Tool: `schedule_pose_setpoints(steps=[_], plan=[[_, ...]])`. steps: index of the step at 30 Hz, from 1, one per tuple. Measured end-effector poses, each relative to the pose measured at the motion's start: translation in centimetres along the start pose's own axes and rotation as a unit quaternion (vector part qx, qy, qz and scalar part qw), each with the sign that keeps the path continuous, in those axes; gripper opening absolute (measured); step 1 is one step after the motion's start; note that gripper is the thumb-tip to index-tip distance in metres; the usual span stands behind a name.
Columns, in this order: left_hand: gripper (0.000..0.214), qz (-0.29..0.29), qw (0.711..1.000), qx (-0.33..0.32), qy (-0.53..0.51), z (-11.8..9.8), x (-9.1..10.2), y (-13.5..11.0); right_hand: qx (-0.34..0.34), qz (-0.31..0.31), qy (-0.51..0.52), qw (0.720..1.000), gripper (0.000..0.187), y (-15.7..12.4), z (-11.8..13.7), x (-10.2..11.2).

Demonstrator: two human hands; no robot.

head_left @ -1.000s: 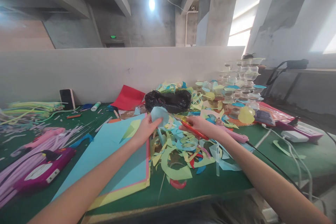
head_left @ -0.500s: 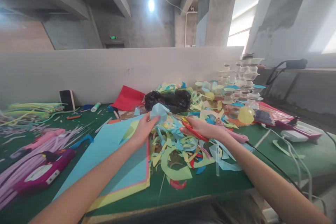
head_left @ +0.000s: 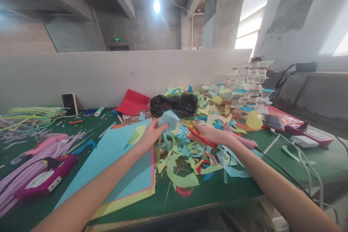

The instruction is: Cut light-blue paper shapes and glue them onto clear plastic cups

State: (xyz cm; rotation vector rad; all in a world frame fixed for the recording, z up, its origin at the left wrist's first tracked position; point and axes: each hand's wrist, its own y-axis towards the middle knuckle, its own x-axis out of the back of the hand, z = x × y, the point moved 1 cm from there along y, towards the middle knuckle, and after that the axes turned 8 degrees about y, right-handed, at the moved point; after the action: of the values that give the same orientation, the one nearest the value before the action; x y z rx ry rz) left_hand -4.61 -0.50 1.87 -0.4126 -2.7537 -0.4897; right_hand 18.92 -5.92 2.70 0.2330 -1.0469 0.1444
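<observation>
Pinched in my left hand (head_left: 152, 133) is a piece of light blue paper (head_left: 169, 120), held up over the scraps. My right hand (head_left: 208, 133) grips a pair of scissors (head_left: 200, 137) by its red handles, the blades pointing left at the paper's right edge. How far the blades are apart is too small to tell. Below both hands lies a heap of cut paper scraps (head_left: 182, 175) in green, blue and yellow. Under my left forearm is a stack of coloured paper sheets (head_left: 127, 177), light blue on top.
Behind the scraps sits a black plastic bag (head_left: 174, 104). Clear plastic cups (head_left: 255, 83) stand stacked at the back right, near a pink glue gun (head_left: 246, 142). To the left are lilac pipe cleaners (head_left: 16, 181), a magenta power box (head_left: 47, 179) and a phone (head_left: 69, 104).
The blue paper has turned and shifted slightly right and down in my left hand. My right hand with the scissors stays almost in the same place.
</observation>
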Motion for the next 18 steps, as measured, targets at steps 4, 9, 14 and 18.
schedule_pose_setpoints(steps=[4, 9, 14, 18], plan=[[0.05, 0.003, 1.0, 0.005, -0.028, 0.29, 0.01, 0.16, -0.009, 0.045, 0.066, 0.997, 0.057, 0.13, 0.4, -0.01], [0.045, 0.026, 0.994, 0.032, -0.098, 0.36, -0.41, 0.16, -0.035, 0.041, 0.1, 0.994, 0.064, 0.21, 0.75, -0.15], [0.041, 0.031, 0.994, 0.039, -0.101, 0.17, -0.69, -0.05, -0.022, 0.017, 0.054, 0.998, 0.064, 0.23, 0.69, -0.27], [0.039, 0.008, 0.999, 0.04, -0.016, 0.4, -0.56, -0.06, 0.015, 0.053, 0.042, 0.998, 0.056, -0.04, 0.63, -0.18]])
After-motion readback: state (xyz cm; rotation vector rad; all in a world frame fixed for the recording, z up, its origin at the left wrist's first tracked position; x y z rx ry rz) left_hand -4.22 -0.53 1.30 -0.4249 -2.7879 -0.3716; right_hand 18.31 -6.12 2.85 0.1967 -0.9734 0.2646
